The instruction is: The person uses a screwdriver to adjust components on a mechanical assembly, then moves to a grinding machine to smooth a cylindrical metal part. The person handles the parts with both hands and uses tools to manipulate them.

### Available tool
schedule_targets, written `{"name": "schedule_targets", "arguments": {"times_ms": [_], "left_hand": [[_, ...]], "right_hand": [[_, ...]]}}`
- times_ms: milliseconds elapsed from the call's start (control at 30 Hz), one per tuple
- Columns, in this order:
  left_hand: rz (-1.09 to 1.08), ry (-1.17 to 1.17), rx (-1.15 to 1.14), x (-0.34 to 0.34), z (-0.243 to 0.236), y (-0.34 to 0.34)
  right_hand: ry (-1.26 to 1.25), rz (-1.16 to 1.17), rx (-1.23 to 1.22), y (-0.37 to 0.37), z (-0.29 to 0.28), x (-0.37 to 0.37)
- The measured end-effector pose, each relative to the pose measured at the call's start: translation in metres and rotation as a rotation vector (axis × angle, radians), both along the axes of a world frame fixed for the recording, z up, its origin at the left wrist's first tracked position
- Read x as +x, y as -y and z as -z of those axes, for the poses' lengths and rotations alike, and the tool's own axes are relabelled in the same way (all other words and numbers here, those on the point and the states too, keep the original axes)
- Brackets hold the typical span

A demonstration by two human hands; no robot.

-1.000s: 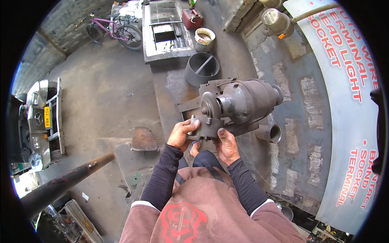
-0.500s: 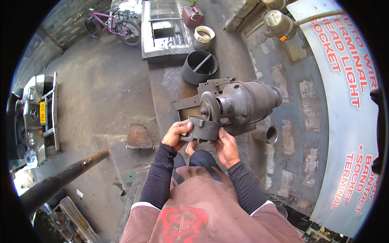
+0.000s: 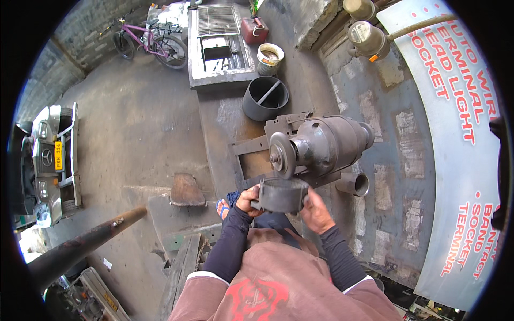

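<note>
Between my hands is a dark grey metal housing [image 3: 282, 199], short and round, with an open hollow top and a lug on its left side. My left hand [image 3: 248, 200] grips it by that lug, fingers closed. On the opposite side my right hand [image 3: 317, 212] holds the wall, thumb near the rim. Just beyond the housing stands the grinding wheel [image 3: 282, 154] of a bench grinder. Its lower edge comes close to the housing's far rim; whether they touch I cannot tell. The grinder's rounded motor body [image 3: 336, 143] extends to the right.
A metal frame [image 3: 250, 145] lies under the grinder. Beyond it are a black bucket [image 3: 251, 107] with a bar across it, a pale bucket [image 3: 267, 67] and a red can [image 3: 254, 33]. A short pipe [image 3: 350, 184] juts out at right. A rusty pole [image 3: 101, 235] slants in from the left.
The housing has tilted so its hollow opening faces up, and it has come down toward me from the wheel's face. Both hands moved with it, keeping hold. My view has shifted slightly.
</note>
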State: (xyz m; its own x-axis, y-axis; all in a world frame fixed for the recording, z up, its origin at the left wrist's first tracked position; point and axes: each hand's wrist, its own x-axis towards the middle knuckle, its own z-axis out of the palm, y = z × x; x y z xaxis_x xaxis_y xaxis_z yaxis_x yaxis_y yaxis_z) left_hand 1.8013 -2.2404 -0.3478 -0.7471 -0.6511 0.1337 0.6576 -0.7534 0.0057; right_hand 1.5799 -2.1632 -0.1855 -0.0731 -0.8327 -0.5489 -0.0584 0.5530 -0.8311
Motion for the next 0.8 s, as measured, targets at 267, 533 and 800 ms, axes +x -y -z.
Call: {"name": "schedule_targets", "arguments": {"times_ms": [267, 533, 800], "left_hand": [[-0.233, 1.055, -0.224, 0.052, -0.082, 0.009], [-0.365, 1.419, -0.307, 0.005, -0.165, 0.038], [-0.510, 1.499, -0.176, -0.012, -0.154, 0.016]], "right_hand": [[0.636, 0.183, -0.044, 0.035, 0.004, 0.056], [0.613, 0.203, -0.061, 0.051, 0.011, 0.060], [0.713, 0.369, 0.003, 0.051, 0.012, 0.057]]}}
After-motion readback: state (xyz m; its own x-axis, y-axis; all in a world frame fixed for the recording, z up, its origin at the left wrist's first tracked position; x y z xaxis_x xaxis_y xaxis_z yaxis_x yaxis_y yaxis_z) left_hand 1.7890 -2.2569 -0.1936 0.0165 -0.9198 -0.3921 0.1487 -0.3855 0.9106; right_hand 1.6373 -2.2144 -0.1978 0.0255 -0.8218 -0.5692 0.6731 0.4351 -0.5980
